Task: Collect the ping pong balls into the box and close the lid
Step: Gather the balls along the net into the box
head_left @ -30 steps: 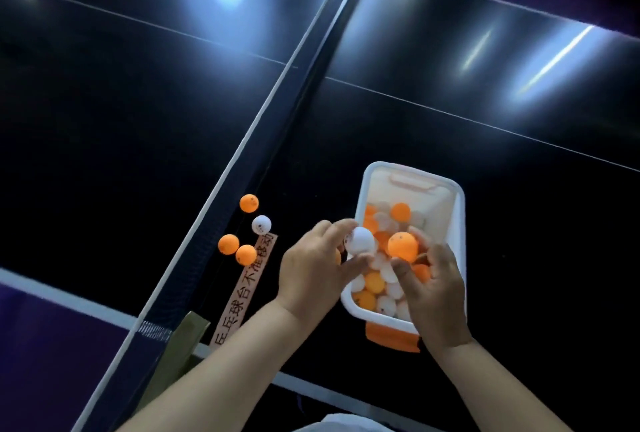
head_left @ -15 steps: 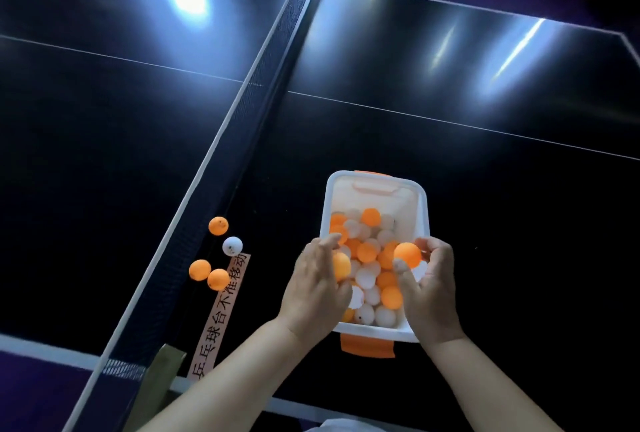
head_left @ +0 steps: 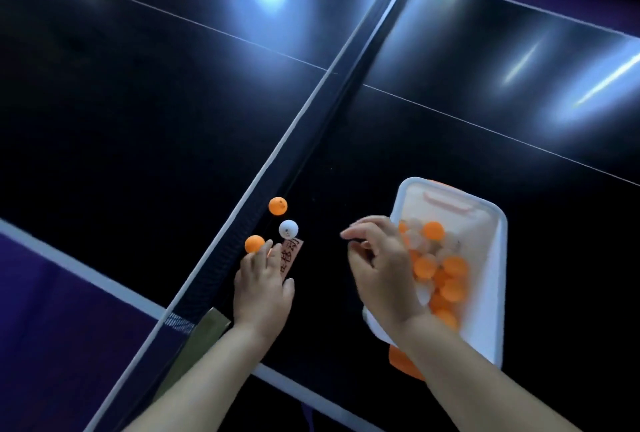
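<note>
A white plastic box (head_left: 486, 293) with orange latches stands on the dark table at the right, holding several orange and white ping pong balls (head_left: 450, 268). Three loose balls lie beside the net: an orange ball (head_left: 277, 206), a white ball (head_left: 288, 229) and another orange ball (head_left: 254, 243). My left hand (head_left: 263, 287) reaches flat toward them, its fingertips next to the nearest orange ball, with an orange glow showing under the fingers. My right hand (head_left: 381, 272) hovers left of the box, fingers loosely curled and holding nothing. No lid is visible.
The net (head_left: 311, 119) runs diagonally across the table from near left to far right, with its post clamp (head_left: 207, 324) at the near edge. A pink paper strip (head_left: 291, 255) with printed characters lies beside my left hand. The white table edge line (head_left: 104, 282) runs close by.
Both hands have let their balls go into the box and moved left. My left hand now reaches the loose balls by the net, and my right hand has left the box.
</note>
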The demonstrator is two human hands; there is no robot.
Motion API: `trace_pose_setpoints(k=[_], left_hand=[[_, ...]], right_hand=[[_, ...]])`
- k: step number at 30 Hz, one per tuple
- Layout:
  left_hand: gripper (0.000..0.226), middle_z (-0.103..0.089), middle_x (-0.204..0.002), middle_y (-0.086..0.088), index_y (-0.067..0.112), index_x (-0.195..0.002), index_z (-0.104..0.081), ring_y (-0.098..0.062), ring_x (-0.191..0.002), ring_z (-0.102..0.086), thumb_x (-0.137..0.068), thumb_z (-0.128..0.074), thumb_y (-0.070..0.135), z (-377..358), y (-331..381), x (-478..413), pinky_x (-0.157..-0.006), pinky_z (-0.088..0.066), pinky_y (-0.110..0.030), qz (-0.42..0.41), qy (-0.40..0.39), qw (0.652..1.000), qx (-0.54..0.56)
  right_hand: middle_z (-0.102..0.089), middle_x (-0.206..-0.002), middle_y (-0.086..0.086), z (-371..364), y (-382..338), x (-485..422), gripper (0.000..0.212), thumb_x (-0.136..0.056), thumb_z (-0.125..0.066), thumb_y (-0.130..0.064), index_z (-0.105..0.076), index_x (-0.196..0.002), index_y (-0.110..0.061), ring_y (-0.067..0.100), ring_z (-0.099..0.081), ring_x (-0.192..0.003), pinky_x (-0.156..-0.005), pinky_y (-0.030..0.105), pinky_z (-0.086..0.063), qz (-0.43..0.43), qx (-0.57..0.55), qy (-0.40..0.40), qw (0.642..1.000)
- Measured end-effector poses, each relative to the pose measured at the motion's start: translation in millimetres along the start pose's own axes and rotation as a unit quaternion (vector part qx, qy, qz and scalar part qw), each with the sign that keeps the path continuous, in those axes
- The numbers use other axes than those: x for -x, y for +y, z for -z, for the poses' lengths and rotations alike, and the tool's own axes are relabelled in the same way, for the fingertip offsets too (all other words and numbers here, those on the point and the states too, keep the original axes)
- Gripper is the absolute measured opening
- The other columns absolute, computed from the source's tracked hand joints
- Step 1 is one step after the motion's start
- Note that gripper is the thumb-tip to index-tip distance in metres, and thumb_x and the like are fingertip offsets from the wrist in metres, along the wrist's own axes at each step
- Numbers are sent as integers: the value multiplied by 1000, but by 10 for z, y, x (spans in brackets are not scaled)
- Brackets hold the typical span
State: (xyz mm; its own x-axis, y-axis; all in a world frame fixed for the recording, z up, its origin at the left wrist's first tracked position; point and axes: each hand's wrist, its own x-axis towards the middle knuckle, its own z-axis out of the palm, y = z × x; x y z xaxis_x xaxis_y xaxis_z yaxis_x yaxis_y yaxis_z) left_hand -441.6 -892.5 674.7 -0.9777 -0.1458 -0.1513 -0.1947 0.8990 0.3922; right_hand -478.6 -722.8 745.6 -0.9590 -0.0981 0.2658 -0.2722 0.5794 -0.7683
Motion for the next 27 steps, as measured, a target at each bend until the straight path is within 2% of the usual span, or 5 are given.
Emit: trace_pose_setpoints(k=[6, 10, 20, 24, 27], left_hand=[[71, -56, -115, -8, 20, -125, -51, -27, -103, -49, -62, -83, 27, -208, -288, -9, -82, -51, -42, 3, -14, 1000, -28], [59, -43, -128, -10, 23, -133, -48, -26, -117, -35, -79, -71, 20, -276, -383, 4, -96, -43, -40, 23, -16, 999, 22], [31, -52, -69, -5, 11, -63, -52, -19, -51, -53, -48, -77, 0, -248, -581, -3, -42, -35, -22, 10, 5, 999, 33], [44, -64, -100, -11, 12, -97, -65, -19, -60, -64, -56, -81, 8, -159, -525, -257, -41, -47, -27, 31, 26, 999, 28], [77, -30, -147, -20, 20, -146, -26, -21, -98, -61, -80, -64, 10, -159, -477, -392, -70, -54, -31, 36, -19, 997, -63]], right_hand=[[-59, -96, -3, -745, 0, -424, 17, -90, -50, -20, -63, -100, -19, 17, -58, -81, -67, 34, -49, -102, 140, -206, 963], [-49, -113, 1, -1121, 126, -559, 23, -91, -50, -21, -53, -113, -21, 20, -58, -82, -65, 38, -54, -134, 217, -248, 935], [-45, -106, -1, -1527, 361, -503, 24, -89, -53, -35, -47, -106, -19, 20, -58, -77, -60, 39, -54, -213, 214, -273, 914], [-54, -96, 2, -1561, 366, -654, 10, -88, -45, -22, -46, -95, -15, 21, -56, -74, -64, 40, -51, -272, 122, -159, 941], [-47, -113, 2, -1637, 371, -833, 29, -89, -45, -21, -45, -118, -20, 21, -57, -76, -63, 39, -51, -222, 155, -163, 949]])
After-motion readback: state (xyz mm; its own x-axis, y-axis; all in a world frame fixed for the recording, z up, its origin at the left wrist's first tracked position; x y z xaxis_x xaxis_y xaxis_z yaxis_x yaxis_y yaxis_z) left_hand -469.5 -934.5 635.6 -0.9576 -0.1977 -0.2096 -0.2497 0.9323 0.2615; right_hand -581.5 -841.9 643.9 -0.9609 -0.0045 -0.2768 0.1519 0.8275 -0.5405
